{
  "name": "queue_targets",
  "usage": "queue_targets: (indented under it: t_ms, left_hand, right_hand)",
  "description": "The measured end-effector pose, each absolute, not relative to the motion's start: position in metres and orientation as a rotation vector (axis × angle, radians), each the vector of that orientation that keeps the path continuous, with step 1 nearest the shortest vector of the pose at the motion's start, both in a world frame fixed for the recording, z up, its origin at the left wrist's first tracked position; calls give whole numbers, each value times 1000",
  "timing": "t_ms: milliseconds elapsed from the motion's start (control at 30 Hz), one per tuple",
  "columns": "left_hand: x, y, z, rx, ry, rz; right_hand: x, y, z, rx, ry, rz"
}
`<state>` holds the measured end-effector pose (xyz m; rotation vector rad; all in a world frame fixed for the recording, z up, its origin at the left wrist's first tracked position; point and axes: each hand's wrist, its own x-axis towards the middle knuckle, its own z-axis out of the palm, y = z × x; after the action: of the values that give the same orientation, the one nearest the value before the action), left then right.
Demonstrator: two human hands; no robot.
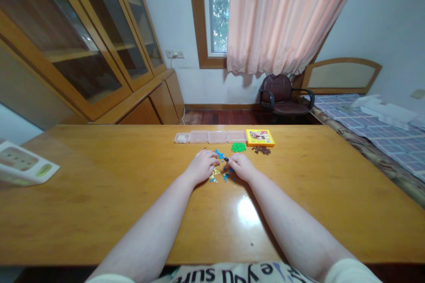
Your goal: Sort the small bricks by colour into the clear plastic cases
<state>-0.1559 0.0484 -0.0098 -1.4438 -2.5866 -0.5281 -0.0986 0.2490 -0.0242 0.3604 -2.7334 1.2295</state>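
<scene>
My left hand [203, 166] rests low over the table, its fingers curved and somewhat apart beside the small pieces, with nothing visible in them. Opposite it, my right hand [242, 167] has its fingers pinched at a small dark piece [226, 159], too small to identify. Between and just beyond the hands lie blue pieces [219, 154]. Small yellow and white pieces [215, 171] are scattered close to the left fingertips, and more blue bits [226, 177] lie nearer to me. The undersides of both hands are hidden.
A green pile of pieces [238, 147] and a brown pile [262, 151] lie beyond my right hand. Behind them are a yellow box [260, 138] and a row of clear plastic trays [217, 137]. A white plastic object [49, 172] stands at the wooden table's left.
</scene>
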Motion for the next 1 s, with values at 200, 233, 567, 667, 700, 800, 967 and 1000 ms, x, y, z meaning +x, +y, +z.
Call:
queue_targets:
  t_ms: [200, 233, 567, 667, 700, 800, 967, 1000]
  left_hand:
    - [-152, 51, -6, -1610, -2556, -547]
    - [-152, 51, -6, -1572, -2568, -545]
    - [-156, 50, -10, -1472, -2613, -478]
    - [-156, 50, -9, -1468, -2609, -472]
    - [-157, 50, -8, -1463, -2609, -472]
    - [-157, 49, -8, -1424, -2620, -464]
    - [-156, 49, -7, -1338, -2638, -470]
    - [-156, 49, -7, -1351, -2632, -480]
  right_hand:
    - [-98, 250, -25, 409, -2689, 1298]
    - [-98, 250, -26, 423, -2702, 1314]
    - [-102, 248, -24, 172, -2732, 1168]
    - [-103, 250, -24, 117, -2693, 1150]
    - [-102, 250, -23, 110, -2683, 1154]
    - [-101, 249, -23, 178, -2691, 1221]
    - [-100, 247, -24, 312, -2737, 1311]
    - [-101, 247, -24, 301, -2732, 1296]
